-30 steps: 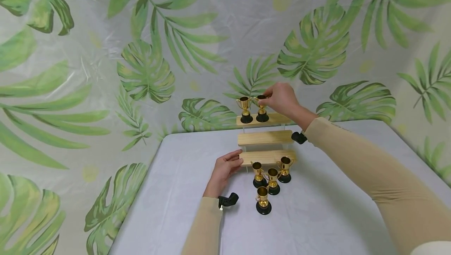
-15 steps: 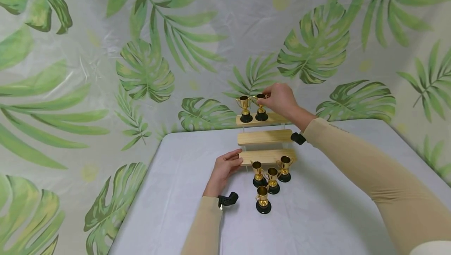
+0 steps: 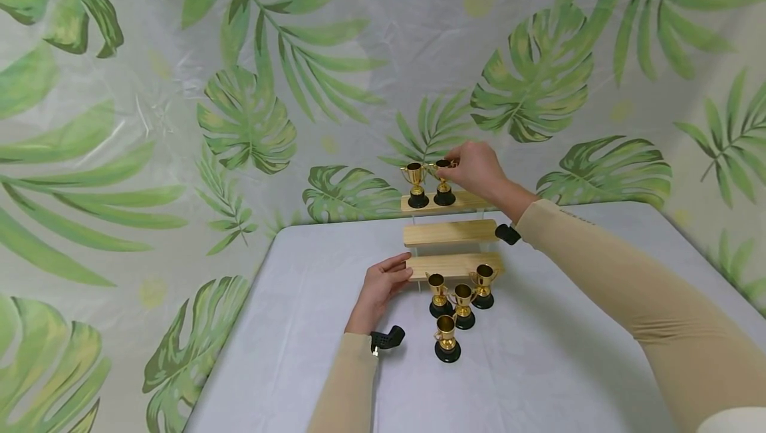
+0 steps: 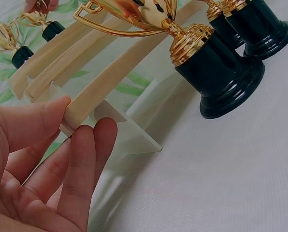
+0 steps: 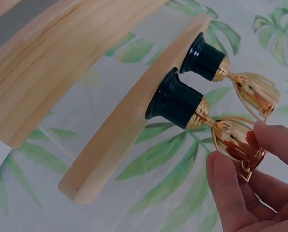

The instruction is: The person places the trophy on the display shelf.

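Note:
My right hand (image 3: 479, 168) pinches the cup of a gold trophy (image 5: 236, 140) with a black base, which stands on the top board (image 5: 115, 125) of a three-step wooden rack. Left of it on the same board is another trophy (image 3: 416, 185), close beside the first. My left hand (image 3: 382, 285) grips the left end of the lowest board (image 4: 115, 72) between thumb and fingers. In front of the rack several more gold trophies (image 3: 447, 340) stand upright on the table; one looms near in the left wrist view.
The middle board (image 3: 451, 233) bears no trophy. Clear supports (image 4: 129, 130) hold up the boards. A white cloth covers the table (image 3: 538, 366), and a leaf-patterned sheet (image 3: 371, 40) hangs behind it.
Almost nothing moves. Both hands keep their places, the right on the trophy and the left on the lowest board; the view shifts very slightly.

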The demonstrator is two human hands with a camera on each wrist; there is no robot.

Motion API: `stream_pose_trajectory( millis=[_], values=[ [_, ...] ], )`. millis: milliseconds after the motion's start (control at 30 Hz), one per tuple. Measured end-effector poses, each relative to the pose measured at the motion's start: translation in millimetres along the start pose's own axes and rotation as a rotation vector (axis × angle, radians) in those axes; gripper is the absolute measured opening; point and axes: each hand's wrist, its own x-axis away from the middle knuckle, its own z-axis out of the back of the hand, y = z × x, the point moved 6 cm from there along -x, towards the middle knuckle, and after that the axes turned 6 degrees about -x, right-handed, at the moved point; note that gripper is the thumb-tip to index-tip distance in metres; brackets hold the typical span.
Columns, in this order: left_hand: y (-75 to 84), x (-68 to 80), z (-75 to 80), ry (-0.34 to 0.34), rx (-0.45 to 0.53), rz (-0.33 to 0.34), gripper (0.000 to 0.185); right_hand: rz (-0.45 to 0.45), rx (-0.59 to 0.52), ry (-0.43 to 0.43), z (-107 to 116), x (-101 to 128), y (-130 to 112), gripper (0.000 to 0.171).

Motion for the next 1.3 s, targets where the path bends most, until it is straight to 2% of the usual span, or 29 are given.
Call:
stream_pose_trajectory(
  millis=[200, 400, 600, 1000, 1300],
  values=[
    [-0.5, -1.5, -0.7, -0.003, 0.001, -0.004, 0.041, 0.004, 0.008, 0.005, -3, 0, 2, 0.043],
    [-2.2, -2.2, -1.9, -0.012, 0.001, 0.000, 0.041, 0.010, 0.033, 0.001, -4, 4, 3, 0.059],
    [-3.4, -1.0, -3.0, -0.020, -0.007, 0.009, 0.042, 0.015, 0.006, 0.004, 1, 8, 2, 0.069],
    [-5.4, -2.9, 0.5, -0.020, -0.002, -0.001, 0.042, -0.008, 0.030, -0.017, 17, 10, -5, 0.073],
    [-2.8, -2.4, 1.1, -0.020, 0.009, 0.001, 0.043, 0.014, 0.051, -0.007, 29, 17, -11, 0.072]
  ],
)
